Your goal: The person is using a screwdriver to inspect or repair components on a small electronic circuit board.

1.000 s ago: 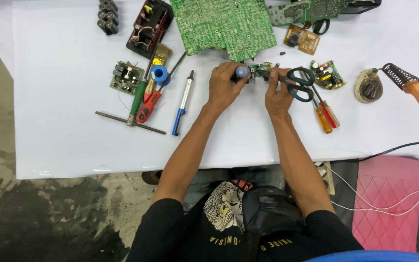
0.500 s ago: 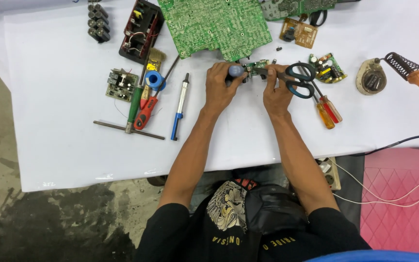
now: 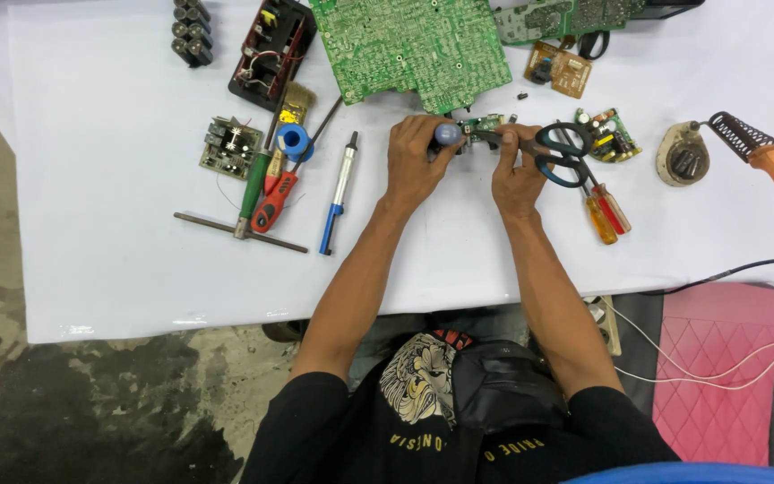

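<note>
In the head view, little has changed over the last second: your left hand [image 3: 416,159] stays closed around the blue cylindrical capacitor [image 3: 447,134] on the small green circuit board [image 3: 484,125], upper centre of the frame on the white surface [image 3: 118,269]. Your right hand [image 3: 517,166] still pinches the black-handled scissors [image 3: 559,151] against that board. The work remains mid-grip, both hands steady.

Electronics repair workshop, circuit boards [image 3: 414,49], soldering iron [image 3: 768,161], screwdrivers [image 3: 604,211]
</note>
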